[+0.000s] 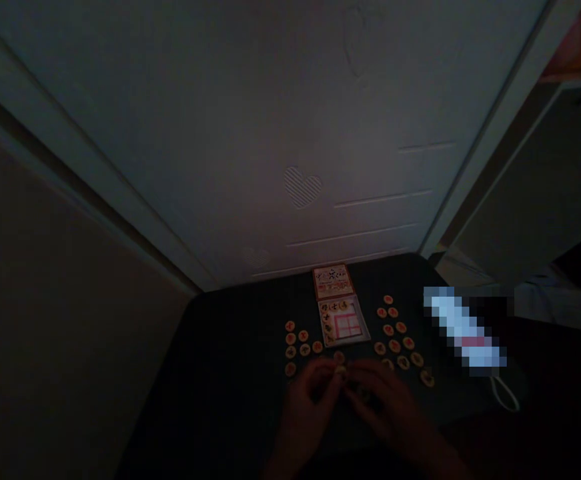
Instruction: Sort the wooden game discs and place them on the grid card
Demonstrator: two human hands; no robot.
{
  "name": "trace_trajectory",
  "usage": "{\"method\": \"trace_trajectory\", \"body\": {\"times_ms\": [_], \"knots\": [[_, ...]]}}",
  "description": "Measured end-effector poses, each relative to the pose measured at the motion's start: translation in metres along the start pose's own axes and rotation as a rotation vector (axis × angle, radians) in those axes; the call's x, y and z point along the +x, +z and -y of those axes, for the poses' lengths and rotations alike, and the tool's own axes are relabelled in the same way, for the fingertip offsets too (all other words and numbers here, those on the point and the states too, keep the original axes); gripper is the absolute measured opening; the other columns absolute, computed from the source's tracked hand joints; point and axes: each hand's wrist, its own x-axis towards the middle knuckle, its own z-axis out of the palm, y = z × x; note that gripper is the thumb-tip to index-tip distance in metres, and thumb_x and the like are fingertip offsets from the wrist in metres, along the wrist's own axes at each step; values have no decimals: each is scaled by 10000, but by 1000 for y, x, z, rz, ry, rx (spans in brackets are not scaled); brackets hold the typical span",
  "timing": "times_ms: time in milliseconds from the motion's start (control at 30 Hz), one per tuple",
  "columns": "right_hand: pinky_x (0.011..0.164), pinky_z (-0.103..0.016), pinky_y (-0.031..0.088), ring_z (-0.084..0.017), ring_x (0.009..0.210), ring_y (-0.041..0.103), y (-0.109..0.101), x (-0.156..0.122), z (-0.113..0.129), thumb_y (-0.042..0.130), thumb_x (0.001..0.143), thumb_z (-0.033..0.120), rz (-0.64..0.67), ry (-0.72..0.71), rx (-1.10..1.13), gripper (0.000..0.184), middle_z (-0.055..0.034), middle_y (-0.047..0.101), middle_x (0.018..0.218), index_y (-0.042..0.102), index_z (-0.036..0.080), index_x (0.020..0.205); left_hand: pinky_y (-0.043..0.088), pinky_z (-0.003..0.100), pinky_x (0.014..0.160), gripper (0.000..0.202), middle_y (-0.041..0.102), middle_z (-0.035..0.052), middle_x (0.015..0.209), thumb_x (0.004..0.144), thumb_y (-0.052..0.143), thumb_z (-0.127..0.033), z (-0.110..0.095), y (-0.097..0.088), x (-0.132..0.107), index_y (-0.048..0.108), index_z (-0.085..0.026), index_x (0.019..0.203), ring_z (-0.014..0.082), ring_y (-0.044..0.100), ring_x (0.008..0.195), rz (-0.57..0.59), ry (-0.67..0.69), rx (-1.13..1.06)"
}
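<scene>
The scene is very dim. My left hand (313,393) and my right hand (387,400) meet over a dark table (220,373), fingers curled toward each other near a round wooden game piece (339,358). Several such discs lie in a group at the left (297,347) and another group at the right (397,337). An open small box with a red grid (344,321) and its printed lid (332,281) sit just beyond my fingers. What my fingertips pinch is too dark to make out.
A pixelated light oblong object (465,330) lies at the table's right, with a white cord loop (505,393) beside it. A pale door with heart marks (303,187) stands behind the table. A wall is at the left.
</scene>
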Motion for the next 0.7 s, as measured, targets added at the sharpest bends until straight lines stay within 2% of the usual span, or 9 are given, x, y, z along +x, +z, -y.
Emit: {"method": "trace_trajectory", "body": {"times_ms": [167,267,367,500,600,700], "knots": [[904,-396,604,-237,1055,698,-7,-7,-18,571,954,253,-106,93,-32,264,-77,717,1137,668,290,1196,602,341,858,245,771,41,1027,914,630,-417,-17,-30,43,676,-222,1054,202,735,956,-12,112,170],[921,-415,583,-245,1063,687,-19,-1,-29,565,962,258,-101,104,-74,248,-76,716,1134,664,282,1188,604,337,814,244,769,36,1005,919,610,-395,-27,-39,76,674,-218,1075,189,733,912,5,176,273],[941,-415,552,-245,1080,662,-33,24,-39,549,976,248,-10,101,-126,233,-81,706,1142,656,257,1183,592,341,813,221,765,31,994,912,608,-354,-31,-36,107,679,-219,1071,183,724,897,71,239,376],[969,-421,491,-249,1077,621,-43,76,-56,558,965,182,157,96,-245,214,-81,699,1139,663,214,1149,575,332,813,213,755,45,1024,918,585,-305,-28,-23,137,680,-209,1083,182,711,888,167,320,498],[904,-383,476,-244,1026,607,-41,111,-68,580,953,169,232,81,-350,173,-74,706,1081,676,192,1094,552,330,848,209,746,46,1068,931,562,-278,-23,-16,151,678,-221,1095,190,700,930,200,381,634],[869,-356,446,-242,1022,588,-31,133,-75,570,975,215,275,43,-468,146,-79,703,1069,683,186,1063,522,335,891,209,740,47,1093,962,529,-302,-19,-12,157,677,-245,1099,207,686,987,182,439,800]]}}
